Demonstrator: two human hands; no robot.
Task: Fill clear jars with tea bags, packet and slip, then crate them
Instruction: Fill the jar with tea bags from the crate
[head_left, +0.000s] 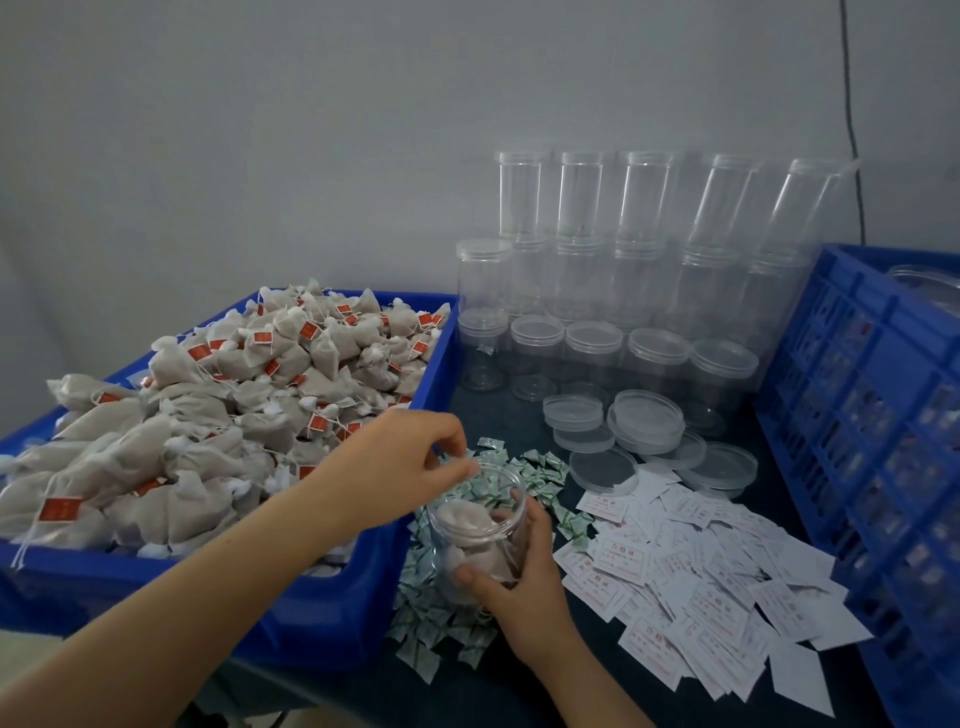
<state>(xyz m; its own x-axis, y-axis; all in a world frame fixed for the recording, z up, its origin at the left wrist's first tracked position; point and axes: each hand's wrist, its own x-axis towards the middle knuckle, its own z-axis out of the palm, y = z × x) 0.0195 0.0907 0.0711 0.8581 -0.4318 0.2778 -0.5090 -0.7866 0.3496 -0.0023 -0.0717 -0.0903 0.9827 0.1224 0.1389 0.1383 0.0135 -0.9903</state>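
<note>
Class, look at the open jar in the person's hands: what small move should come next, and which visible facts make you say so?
Probably the left hand should pick one green-and-white packet and drop it in. The jar, gripped by the right hand, is open and already holds tea bags, and the left fingertips hover at its mouth, right beside the packet pile. No packet or slip shows inside, though the view is blurred.

A dark table (524, 691) holds a blue tub (322, 613) on the left; clear jars (597, 291) stand far back; loose lids (647, 421) lie in the middle; green packets (540, 470) and white slips (701, 571) lie near; a blue crate (872, 415) sits right.
</note>
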